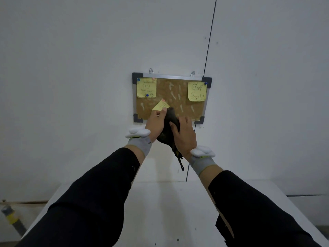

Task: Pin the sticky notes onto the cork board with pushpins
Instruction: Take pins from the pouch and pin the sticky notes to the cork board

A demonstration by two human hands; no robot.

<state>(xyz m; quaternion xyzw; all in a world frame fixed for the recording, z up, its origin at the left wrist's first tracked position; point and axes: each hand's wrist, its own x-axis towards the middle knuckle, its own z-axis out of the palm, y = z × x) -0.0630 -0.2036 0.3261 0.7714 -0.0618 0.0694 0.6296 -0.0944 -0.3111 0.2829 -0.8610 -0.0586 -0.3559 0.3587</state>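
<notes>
L hand (155, 123) pinched a loose yellow note (160, 106) vs cork board (178, 104), lower-left of board center; R hand (185, 134) gripped a dark pouch (169, 129) below it. Note sat tilted w/ a pink pin (163, 100) at its top corner. Risk: it could've swung or dropped if released before a 2nd pin went in, and the pouch tied up the R hand.

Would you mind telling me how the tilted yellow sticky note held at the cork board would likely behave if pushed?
The tilted yellow sticky note is thin paper, so probably floppy and light. With only one pink pushpin visible at its top corner, it may swivel once the left hand lets go.
</notes>
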